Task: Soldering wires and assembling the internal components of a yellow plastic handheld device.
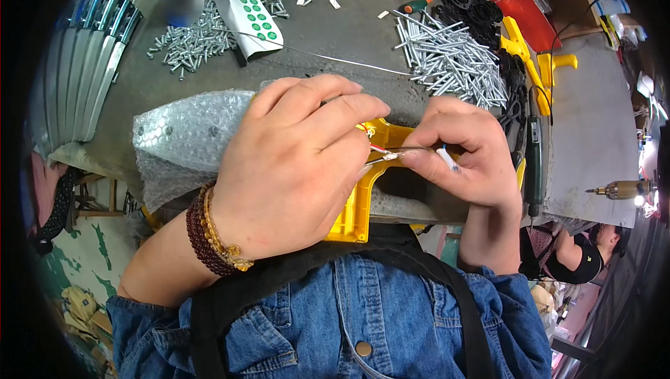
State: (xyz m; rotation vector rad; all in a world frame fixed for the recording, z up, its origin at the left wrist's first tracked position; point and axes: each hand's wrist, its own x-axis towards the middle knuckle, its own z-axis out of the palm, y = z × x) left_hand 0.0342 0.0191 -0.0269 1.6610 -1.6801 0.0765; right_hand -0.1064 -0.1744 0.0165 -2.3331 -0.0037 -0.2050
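Note:
Both my hands work over a yellow plastic housing (358, 215) at the table's front edge. Seen from its back, my left hand (289, 159) is closed, its fingertips at thin red and white wires (378, 149) by the housing; part of its grip is hidden. From the right, my right hand (464, 152) pinches a thin wire between thumb and forefinger, where bare ends meet in front of the left fingertips. A small white piece (447, 158) shows at the right thumb. Beneath my left hand lies clear bubble wrap (188, 124).
Beyond my hands lie piles of long screws (447, 54) and short screws (199, 40), with a dotted sticker strip (251, 9) alongside. White-and-grey long strips (91, 65) stand at left. On the right are yellow handle-shaped parts (544, 75), a dark electric screwdriver (534, 162) and a red bin (520, 5).

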